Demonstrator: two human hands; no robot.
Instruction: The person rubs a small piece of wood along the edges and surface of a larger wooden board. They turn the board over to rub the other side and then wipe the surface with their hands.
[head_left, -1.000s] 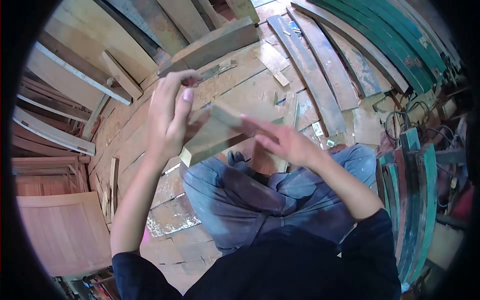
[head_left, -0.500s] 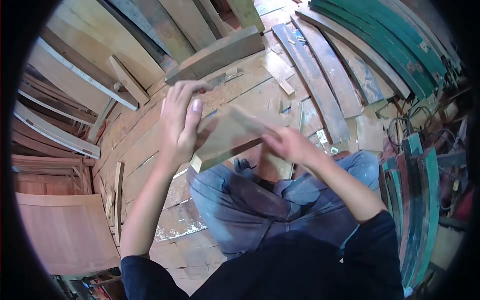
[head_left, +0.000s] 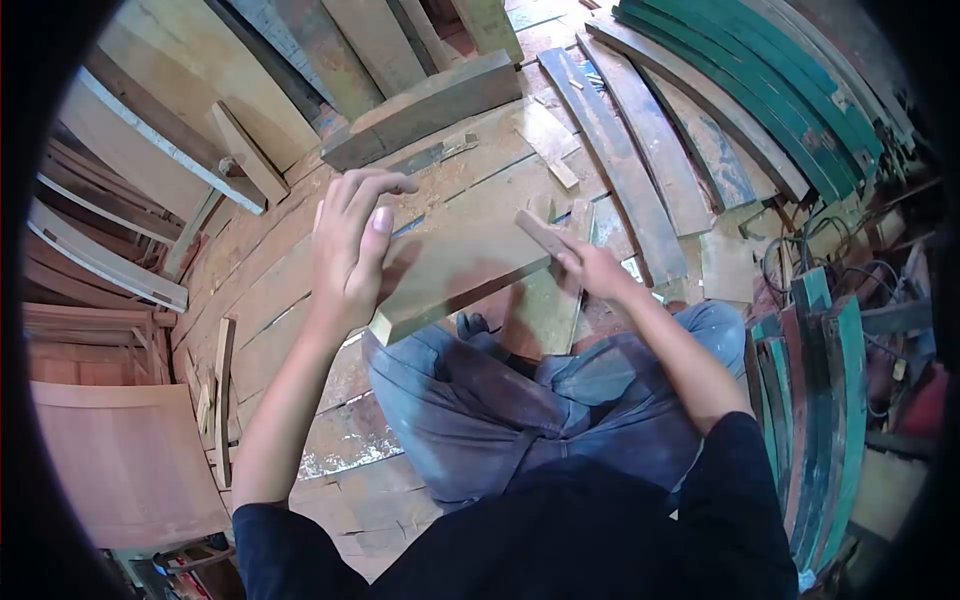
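A thick light-brown wooden board (head_left: 465, 268) lies slanted above my bent legs, its pale cut end toward the left. Against that left end rests the heel of my left hand (head_left: 350, 240). Its thumb points up and its fingers arch apart in the air, not wrapped round the board. My right hand (head_left: 592, 268) grips a small flat strip of wood (head_left: 540, 234) between thumb and fingers. This strip overlaps the right end of the board in this view. Below the board, a wooden piece (head_left: 545, 320) stands between my legs and the floor.
Long curved planks (head_left: 615, 165) lie on the tiled floor at upper right, with green-painted curved pieces (head_left: 770, 100) beyond them. A heavy beam (head_left: 425, 110) lies ahead. Boards (head_left: 215, 85) lean at the left, and upright slats (head_left: 820, 420) stand near my right side, by cables (head_left: 800, 245).
The strip in my right hand, blurred before, has shifted right and is now sharp near the board's right end. My left hand stays at the left end.
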